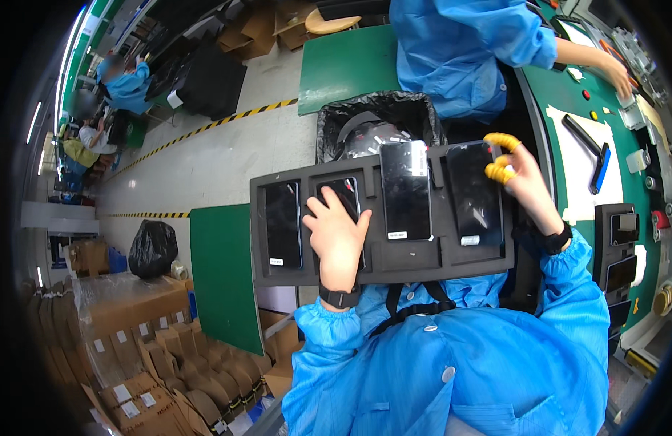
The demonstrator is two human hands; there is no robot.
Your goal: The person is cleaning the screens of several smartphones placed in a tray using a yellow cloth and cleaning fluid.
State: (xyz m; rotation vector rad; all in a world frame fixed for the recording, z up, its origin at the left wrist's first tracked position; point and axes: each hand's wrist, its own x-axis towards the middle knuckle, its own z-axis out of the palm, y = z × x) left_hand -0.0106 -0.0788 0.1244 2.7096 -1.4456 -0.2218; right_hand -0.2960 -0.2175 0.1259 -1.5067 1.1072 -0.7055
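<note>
A dark foam tray (412, 273) with four slots rests across my lap, a phone in each. My left hand (337, 236) lies with spread fingers over the second phone (348, 190) from the left, covering much of it. My right hand (523, 178), yellow finger cots on its fingertips, touches the upper right edge of the rightmost phone (475, 196), fingers apart. Between the hands, a phone (407, 196) with a white label sits slightly past the tray's far edge. The leftmost phone (283, 225) lies in its slot, untouched.
A black-lined bin (328, 134) stands beyond the tray. To the right, a green workbench (568, 94) bears a blue-and-black tool (601, 167) and another phone tray (603, 218). A co-worker in a blue smock (467, 51) works ahead. Green boards (219, 269) and cartons (132, 327) are left.
</note>
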